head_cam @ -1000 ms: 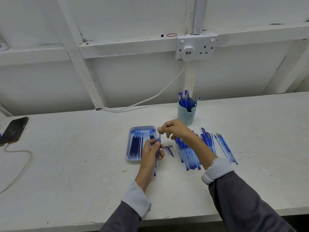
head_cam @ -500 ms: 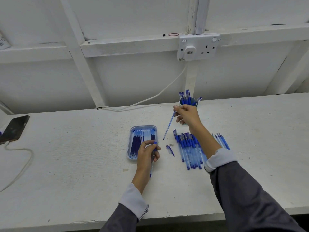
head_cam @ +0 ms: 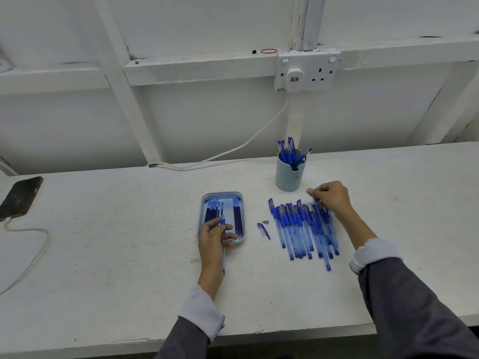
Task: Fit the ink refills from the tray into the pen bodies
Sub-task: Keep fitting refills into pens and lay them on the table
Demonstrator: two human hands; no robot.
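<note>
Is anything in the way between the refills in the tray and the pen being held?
Nothing visible is. The left hand holds the pen body right over the near end of the tray, and the refills lie uncovered in it just beyond the fingers.

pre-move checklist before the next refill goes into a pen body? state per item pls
1. Pen body gripped in the left hand: ok, held over the near end of the tray.
2. Refills in tray: ok, several dark ones lie lengthwise.
3. Right hand free to pick a refill: cannot tell; it is over the pen pile, fingers curled, blurred.
4. Metal tip and cap within reach: ok, they lie loose on the table between tray and pile.
5. Held body empty: cannot tell, too small.
</note>
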